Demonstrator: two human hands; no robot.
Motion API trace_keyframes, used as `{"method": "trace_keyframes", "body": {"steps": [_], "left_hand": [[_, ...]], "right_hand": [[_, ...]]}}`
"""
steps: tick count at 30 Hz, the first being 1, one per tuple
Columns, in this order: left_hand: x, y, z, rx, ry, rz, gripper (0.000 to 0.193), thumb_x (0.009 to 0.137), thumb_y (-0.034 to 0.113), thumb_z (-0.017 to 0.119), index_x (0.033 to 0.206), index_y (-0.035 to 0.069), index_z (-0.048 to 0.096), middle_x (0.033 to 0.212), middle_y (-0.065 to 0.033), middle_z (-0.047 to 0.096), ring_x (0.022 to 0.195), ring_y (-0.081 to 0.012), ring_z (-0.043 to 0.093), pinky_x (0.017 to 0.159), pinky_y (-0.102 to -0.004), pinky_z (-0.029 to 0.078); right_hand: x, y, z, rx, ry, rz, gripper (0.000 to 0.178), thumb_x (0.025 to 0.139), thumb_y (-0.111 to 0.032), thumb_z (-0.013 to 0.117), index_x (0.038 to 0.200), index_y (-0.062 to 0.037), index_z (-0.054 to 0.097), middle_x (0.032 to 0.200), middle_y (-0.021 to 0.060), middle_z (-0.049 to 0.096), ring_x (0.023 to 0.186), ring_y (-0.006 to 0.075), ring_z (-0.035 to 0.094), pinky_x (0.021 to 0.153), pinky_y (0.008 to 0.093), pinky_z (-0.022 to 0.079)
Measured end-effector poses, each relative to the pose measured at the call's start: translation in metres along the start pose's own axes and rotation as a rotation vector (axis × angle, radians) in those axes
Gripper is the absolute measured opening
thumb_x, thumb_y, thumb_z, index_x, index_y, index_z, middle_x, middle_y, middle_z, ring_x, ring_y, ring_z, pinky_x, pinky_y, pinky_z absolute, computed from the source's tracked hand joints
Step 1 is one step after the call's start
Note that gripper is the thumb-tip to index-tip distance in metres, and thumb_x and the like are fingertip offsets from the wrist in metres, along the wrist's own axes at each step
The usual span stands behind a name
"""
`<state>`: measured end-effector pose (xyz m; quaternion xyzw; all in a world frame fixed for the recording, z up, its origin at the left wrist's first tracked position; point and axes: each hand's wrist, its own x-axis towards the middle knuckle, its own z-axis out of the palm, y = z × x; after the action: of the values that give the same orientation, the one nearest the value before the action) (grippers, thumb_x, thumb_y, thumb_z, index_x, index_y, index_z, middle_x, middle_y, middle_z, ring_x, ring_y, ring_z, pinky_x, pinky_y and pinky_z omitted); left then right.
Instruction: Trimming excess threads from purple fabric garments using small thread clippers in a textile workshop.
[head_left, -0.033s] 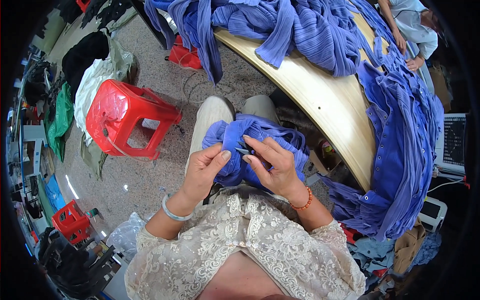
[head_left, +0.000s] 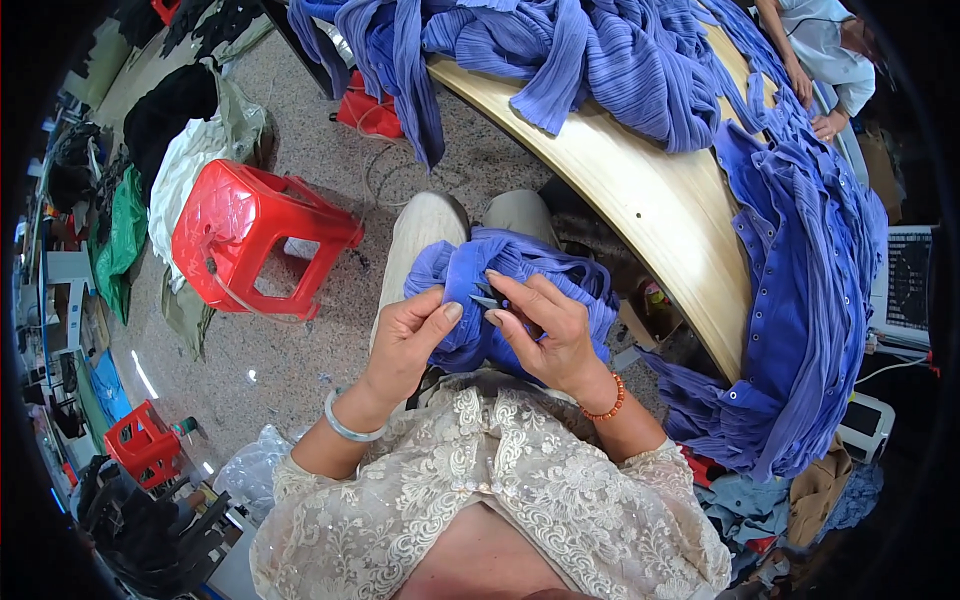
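A bunched blue-violet pleated garment (head_left: 510,255) lies across my lap. My left hand (head_left: 408,335) pinches a smooth band of it between thumb and fingers. In my right hand (head_left: 545,330) is a small pair of thread snips (head_left: 484,297), their pointed blades sticking out to the left towards the band. Thumb and fingers are closed round the snips' body, so most of the handle is hidden. The blade tips are close to the cloth; whether they touch it I cannot tell.
A curved wooden table (head_left: 640,200) carries heaped blue garments (head_left: 800,290), some with metal eyelets, hanging over its edge. To the left stands a red plastic stool (head_left: 225,225) beside white cloth (head_left: 195,180). Another person's hand (head_left: 828,125) rests by the cloth at far right.
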<state>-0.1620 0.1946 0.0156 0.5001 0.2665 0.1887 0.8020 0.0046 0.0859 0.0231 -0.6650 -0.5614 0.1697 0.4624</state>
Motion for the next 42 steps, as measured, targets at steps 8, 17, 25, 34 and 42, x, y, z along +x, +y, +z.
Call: {"method": "trace_keyframes", "body": {"steps": [8, 17, 25, 34, 42], "left_hand": [[0.001, 0.004, 0.005, 0.005, -0.001, -0.002, 0.02, 0.096, 0.011, 0.053, 0.108, -0.001, 0.064, 0.087, 0.0066, 0.058, 0.074, 0.0013, 0.046, 0.063, -0.0156, 0.038], [0.001, 0.003, 0.004, 0.008, 0.005, 0.013, 0.022, 0.095, 0.009, 0.054, 0.112, -0.003, 0.062, 0.094, 0.0021, 0.063, 0.081, -0.0016, 0.052, 0.071, -0.0178, 0.044], [0.001, 0.004, 0.006, -0.076, 0.008, -0.016, 0.026, 0.094, 0.008, 0.055, 0.116, -0.003, 0.061, 0.1, -0.0011, 0.065, 0.086, -0.004, 0.056, 0.076, -0.02, 0.047], [0.002, 0.001, 0.005, -0.05, -0.004, -0.028, 0.026, 0.094, 0.007, 0.055, 0.116, -0.003, 0.061, 0.099, -0.0009, 0.065, 0.085, -0.0036, 0.056, 0.076, -0.0193, 0.046], [0.002, 0.002, 0.005, -0.106, -0.004, -0.053, 0.027, 0.094, 0.006, 0.054, 0.119, -0.004, 0.06, 0.104, -0.0035, 0.066, 0.09, -0.0058, 0.058, 0.081, -0.0211, 0.047]], "right_hand": [[0.002, -0.001, -0.002, -0.036, 0.018, -0.052, 0.039, 0.079, -0.011, 0.072, 0.116, -0.006, 0.063, 0.074, 0.0088, 0.056, 0.056, 0.0228, 0.055, 0.049, 0.0326, 0.044], [0.005, 0.002, -0.001, -0.005, 0.076, 0.015, 0.038, 0.079, -0.009, 0.071, 0.116, -0.0056, 0.062, 0.073, 0.0088, 0.055, 0.054, 0.0222, 0.054, 0.049, 0.0314, 0.043], [0.002, 0.005, -0.003, 0.049, 0.006, -0.005, 0.036, 0.079, -0.01, 0.071, 0.114, -0.0048, 0.063, 0.073, 0.0086, 0.056, 0.055, 0.0213, 0.054, 0.049, 0.0308, 0.043], [0.005, 0.003, 0.001, -0.094, 0.039, -0.1, 0.035, 0.079, -0.014, 0.072, 0.113, -0.0076, 0.065, 0.071, 0.0066, 0.055, 0.056, 0.0216, 0.055, 0.049, 0.0328, 0.044], [0.001, 0.01, 0.001, -0.02, 0.113, 0.004, 0.033, 0.079, -0.009, 0.071, 0.111, -0.0075, 0.066, 0.07, 0.007, 0.056, 0.054, 0.0215, 0.055, 0.049, 0.0311, 0.044]]}}
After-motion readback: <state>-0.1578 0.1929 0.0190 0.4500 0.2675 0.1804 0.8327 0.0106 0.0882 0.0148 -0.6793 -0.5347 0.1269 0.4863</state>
